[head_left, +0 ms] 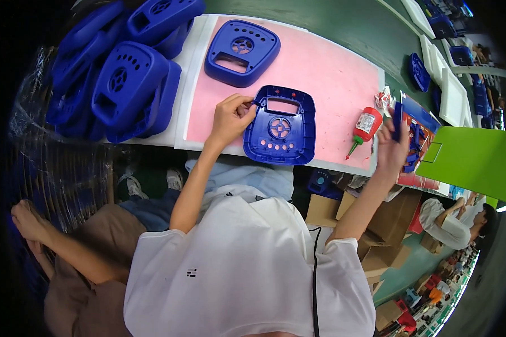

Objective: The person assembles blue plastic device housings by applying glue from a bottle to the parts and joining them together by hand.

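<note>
A blue plastic housing (254, 140) lies on the pink mat in front of me, its hollow inner side up, with a handle slot, a round grille and a row of holes. Two small red spots show along its far edge. My left hand (232, 119) pinches the housing's upper left rim. Off to the right, my right hand (392, 149) is closed on a narrow blue plastic strip (398, 121), slightly blurred. Beside that hand lies a red glue bottle (367, 123) with a green nozzle. A second housing (242, 53), outer face up, rests farther back on the mat.
Blue housings (130, 84) are piled at the table's left end. Blue strips (415, 147) fill a box right of my right hand, near a green panel (469, 160). Crumpled tissue (384, 98) lies behind the bottle. Another person's arm (76, 247) is at lower left; cardboard boxes (385, 230) stand below.
</note>
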Demonstrator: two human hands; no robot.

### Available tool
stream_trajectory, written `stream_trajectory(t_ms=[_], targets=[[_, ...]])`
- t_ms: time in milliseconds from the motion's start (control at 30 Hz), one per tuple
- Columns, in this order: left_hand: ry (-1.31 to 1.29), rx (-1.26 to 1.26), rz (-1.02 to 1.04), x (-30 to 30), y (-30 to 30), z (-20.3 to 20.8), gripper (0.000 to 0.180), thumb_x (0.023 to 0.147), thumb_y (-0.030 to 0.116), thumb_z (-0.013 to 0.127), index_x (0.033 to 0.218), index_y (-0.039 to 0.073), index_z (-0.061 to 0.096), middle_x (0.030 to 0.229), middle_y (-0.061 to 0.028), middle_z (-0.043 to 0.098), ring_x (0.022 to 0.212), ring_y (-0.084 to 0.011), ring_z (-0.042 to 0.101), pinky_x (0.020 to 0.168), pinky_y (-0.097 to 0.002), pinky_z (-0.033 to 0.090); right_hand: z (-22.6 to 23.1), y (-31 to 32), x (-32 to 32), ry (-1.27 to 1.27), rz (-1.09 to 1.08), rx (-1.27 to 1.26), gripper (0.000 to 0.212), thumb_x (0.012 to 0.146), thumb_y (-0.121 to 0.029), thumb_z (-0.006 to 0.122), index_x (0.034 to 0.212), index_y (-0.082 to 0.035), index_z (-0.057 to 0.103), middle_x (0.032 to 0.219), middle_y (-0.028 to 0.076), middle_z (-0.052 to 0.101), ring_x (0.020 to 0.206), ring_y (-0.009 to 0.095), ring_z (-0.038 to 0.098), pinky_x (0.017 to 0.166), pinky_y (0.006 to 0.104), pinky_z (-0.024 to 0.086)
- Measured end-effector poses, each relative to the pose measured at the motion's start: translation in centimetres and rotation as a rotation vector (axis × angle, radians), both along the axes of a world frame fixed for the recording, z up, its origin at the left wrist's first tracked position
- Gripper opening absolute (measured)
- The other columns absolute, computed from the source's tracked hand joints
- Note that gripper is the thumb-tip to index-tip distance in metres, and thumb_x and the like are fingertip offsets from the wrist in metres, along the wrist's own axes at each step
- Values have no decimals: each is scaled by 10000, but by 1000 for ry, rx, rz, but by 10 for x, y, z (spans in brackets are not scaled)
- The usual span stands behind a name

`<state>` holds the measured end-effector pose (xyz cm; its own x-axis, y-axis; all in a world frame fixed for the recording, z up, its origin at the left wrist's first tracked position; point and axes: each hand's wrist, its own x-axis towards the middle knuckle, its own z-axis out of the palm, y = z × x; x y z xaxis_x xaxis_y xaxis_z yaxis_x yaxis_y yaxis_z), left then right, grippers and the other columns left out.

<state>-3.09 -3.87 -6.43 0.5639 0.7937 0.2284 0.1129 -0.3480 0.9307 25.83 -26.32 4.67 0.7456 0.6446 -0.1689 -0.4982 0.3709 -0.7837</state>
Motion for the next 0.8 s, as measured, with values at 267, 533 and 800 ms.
stream_trajectory(t_ms=[267, 533, 800], targets=[[-38, 10, -28, -1, 1, -3, 163, 774, 15, 700, 925, -38, 673, 724, -39, 589, 559, -56, 496, 513, -207, 405, -23, 101, -105, -498, 572, 37, 334, 978, -148, 527, 1244, 55, 532, 887, 95, 609, 660, 192, 643, 583, 302, 561], [-7, 6, -30, -3, 2, -4, 170, 761, 67, 700, 899, -26, 667, 753, -77, 634, 517, -113, 558, 519, -243, 450, -31, 133, -95, -1902, 230, -295, 285, 828, -68, 663, 1098, 10, 619, 986, 143, 643, 870, 290, 635, 743, 366, 519], [-20, -16, -37, -1, 1, 0, 160, 778, 3, 687, 931, -41, 673, 724, -39, 593, 543, -58, 492, 497, -210, 396, -82, 137, -99, -1989, 293, -507, 334, 877, -148, 623, 1186, -23, 598, 1191, 149, 621, 1117, 320, 593, 973, 454, 469]])
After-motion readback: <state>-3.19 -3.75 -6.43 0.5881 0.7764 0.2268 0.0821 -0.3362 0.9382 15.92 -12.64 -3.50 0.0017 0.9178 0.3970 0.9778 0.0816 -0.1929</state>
